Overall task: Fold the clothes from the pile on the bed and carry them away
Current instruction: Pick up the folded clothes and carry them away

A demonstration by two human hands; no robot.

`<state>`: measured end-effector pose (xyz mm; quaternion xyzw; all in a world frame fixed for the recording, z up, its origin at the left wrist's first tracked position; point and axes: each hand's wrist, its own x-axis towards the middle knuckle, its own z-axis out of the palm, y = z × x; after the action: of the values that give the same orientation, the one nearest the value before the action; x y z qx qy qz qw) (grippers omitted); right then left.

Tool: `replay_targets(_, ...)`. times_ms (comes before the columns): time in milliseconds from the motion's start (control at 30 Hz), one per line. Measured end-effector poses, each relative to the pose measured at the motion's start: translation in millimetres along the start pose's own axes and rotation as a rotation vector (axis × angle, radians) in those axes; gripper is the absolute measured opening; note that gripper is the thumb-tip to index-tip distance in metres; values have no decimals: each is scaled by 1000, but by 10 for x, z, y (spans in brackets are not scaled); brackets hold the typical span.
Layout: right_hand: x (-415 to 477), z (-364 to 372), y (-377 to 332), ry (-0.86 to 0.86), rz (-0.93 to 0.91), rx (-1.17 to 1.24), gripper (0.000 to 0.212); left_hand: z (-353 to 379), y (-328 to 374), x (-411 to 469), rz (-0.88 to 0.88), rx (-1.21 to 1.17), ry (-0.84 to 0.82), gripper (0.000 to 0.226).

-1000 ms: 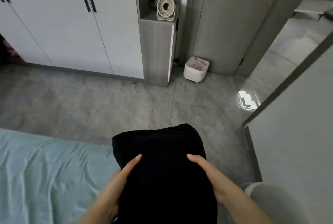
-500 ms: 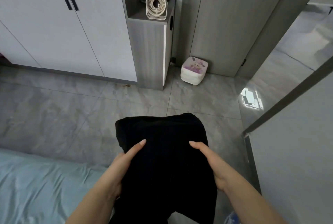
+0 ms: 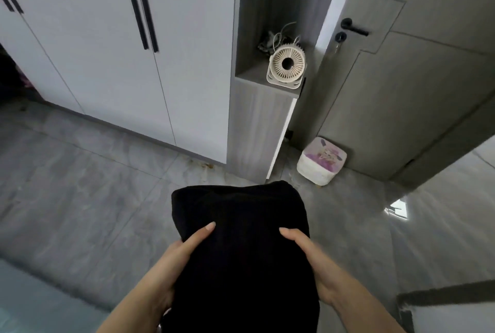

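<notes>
A folded black garment (image 3: 241,247) is held out in front of me above the grey tiled floor. My left hand (image 3: 171,265) grips its left side with the thumb lying on top and the fingers hidden underneath. My right hand (image 3: 310,260) grips its right side the same way, thumb on top. The light blue bed (image 3: 32,303) shows only as a corner at the lower left, with no pile of clothes in view.
White wardrobe doors (image 3: 112,46) with dark handles fill the upper left. A grey cabinet (image 3: 257,129) holds a small white fan (image 3: 287,65) in its niche. A white box (image 3: 321,161) sits on the floor by a closed grey door (image 3: 401,78). A wall edge (image 3: 450,295) stands at lower right.
I have moved away from the bed toward the cabinet and door; the bed has slid almost out of view. Both hands keep the same hold on the black garment.
</notes>
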<state>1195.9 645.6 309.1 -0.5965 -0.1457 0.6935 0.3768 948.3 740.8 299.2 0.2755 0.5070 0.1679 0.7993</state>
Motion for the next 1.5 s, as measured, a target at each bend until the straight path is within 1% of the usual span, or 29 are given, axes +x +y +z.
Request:
replay_targets(100, 447, 164, -443, -51, 20, -51, 54, -182, 349, 220, 20, -50, 50, 68)
replay_targets(167, 776, 299, -741, -86, 29, -92, 62, -317, 598, 352, 53, -93, 93, 69)
replay_targets(233, 1147, 459, -1034, -119, 41, -143, 67, -472, 839, 477, 92, -132, 154, 66)
replay_targets(300, 1512, 674, -1330, -169, 45, -217, 66, -640, 1055, 592, 133, -180, 218, 62)
replay_targets(433, 2245, 1183, -1931, -283, 85, -386, 73, -1037, 1443, 828, 206, -358, 338, 56)
replay_targets(533, 2706, 1647, -2273, -426, 105, -524, 62, -1362, 1640, 927, 242, -456, 424, 64)
replay_targets(600, 2989, 1988, -2454, -492, 130, -594, 57, -1566, 1739, 944, 270, -524, 486, 70)
replay_targets(633, 3120, 2171, -2518, -539, 157, -618, 51, -1672, 1773, 941, 285, -561, 529, 71)
replay_targets(700, 3329, 2568, -2605, -646, 228, -656, 38, -1872, 1808, 894, 310, -643, 614, 72)
replay_targets(733, 3422, 2774, -2636, -689, 252, -675, 36, -1981, 1832, 867, 323, -684, 642, 71)
replay_targets(867, 3784, 3594, -2683, -798, 295, -774, 41, -2486, 1969, 732, 359, -815, 729, 65)
replay_targets(1000, 4171, 4428, -2625, -832, 304, -809, 51, -3151, 2218, 606, 381, -860, 775, 60)
replay_targets(1133, 4491, 5318, -2576, -819, 338, -811, 51, -3983, 2516, 420, 394, -870, 774, 57)
replay_targets(1267, 4727, 6212, -2622, -824, 354, -834, 49, -4808, 2885, 251, 399, -864, 771, 59)
replay_targets(1433, 5142, 7175, -2781, -845, 344, -857, 52, -5690, 3367, 205, 409, -873, 799, 56)
replay_targets(1500, 5334, 7548, -2869, -840, 336, -871, 57, -6034, 3562, 230, 418, -890, 801, 54)
